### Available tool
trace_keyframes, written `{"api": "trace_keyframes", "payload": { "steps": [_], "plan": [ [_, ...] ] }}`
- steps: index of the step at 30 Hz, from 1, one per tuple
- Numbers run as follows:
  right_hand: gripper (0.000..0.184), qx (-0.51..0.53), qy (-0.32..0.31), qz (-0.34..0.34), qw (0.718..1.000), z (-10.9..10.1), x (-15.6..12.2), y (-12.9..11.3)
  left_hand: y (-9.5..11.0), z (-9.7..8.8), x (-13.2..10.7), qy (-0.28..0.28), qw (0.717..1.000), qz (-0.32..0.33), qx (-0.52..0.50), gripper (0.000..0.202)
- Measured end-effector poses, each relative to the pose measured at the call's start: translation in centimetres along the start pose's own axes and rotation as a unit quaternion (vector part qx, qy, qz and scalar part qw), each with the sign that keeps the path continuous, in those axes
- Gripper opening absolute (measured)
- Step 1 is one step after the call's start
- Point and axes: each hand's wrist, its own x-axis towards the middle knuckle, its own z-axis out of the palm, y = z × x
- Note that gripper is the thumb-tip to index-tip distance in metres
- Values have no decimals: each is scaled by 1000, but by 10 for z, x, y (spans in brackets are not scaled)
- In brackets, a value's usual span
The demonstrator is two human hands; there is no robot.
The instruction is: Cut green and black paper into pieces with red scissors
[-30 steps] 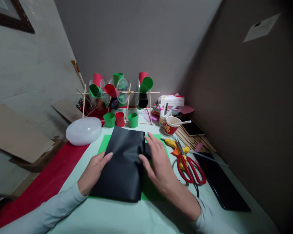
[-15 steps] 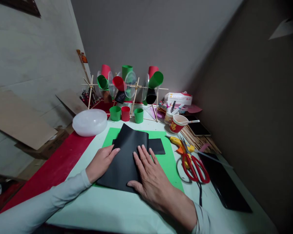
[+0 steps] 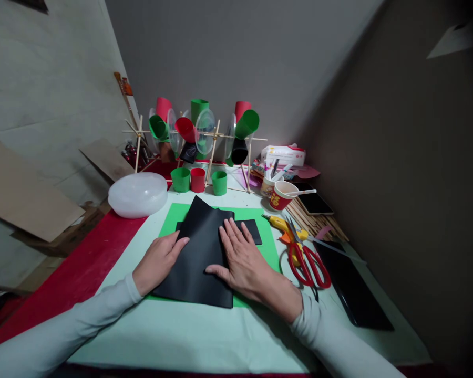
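- Black sheet (image 3: 199,262), folded over, lying on the green sheet (image 3: 271,252) in the middle of the tabletop (image 3: 181,341), right before the person.
- Left hand (image 3: 156,263): fingers clamped on the black sheet's left edge, thumb on top.
- Right hand (image 3: 245,260): laid palm down along the fold at the right, its 4 fingers near together, thumb stretched away across the black sheet.
- Just past that fold, a black strip (image 3: 253,232) pokes out over the green sheet.
- Over to the right I see scissors (image 3: 306,262) with red handles, lying across a yellow glue gun (image 3: 279,224).
- Beyond the green sheet stand 3 paper rings (image 3: 197,180), 2 green and 1 red, in front of a stick frame (image 3: 216,137) carrying coloured tubes (image 3: 199,108).
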Motion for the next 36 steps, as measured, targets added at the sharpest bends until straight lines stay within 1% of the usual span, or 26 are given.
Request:
{"api": "trace_keyframes", "payload": {
  "steps": [3, 9, 13, 16, 19, 25, 30, 33, 36],
  "plan": [
    [97, -2, -4, 5, 1000, 4, 4, 5, -1, 1, 0, -2, 1000, 2, 4, 33],
    [96, -4, -15, 5, 1000, 6, 4, 6, -3, 2, 1, -6, 1000, 5, 12, 30],
    [100, -6, -15, 18, 1000, 6, 12, 16, -5, 2, 2, -6, 1000, 4, 13, 29],
    [99, -8, -15, 26, 1000, 9, 18, 24, -5, 2, 1, -7, 1000, 5, 15, 29],
    [98, -15, -19, 23, 999, 10, 20, 27, -4, 3, 1, -8, 1000, 4, 18, 30],
    [93, -34, -24, 24, 999, 3, 17, 20, -3, 3, 0, -7, 1000, 5, 21, 30],
    [93, -43, -42, 4, 998, -4, -3, 6, -3, 2, 1, -18, 999, 5, 26, 30],
    [93, -43, -63, -5, 997, -6, -13, -1, -5, 1, 3, -32, 999, 0, 31, 33],
    [91, -45, -73, -2, 996, -5, -15, -3, -9, -2, 7, -61, 997, -9, 36, 35]
  ]
}}
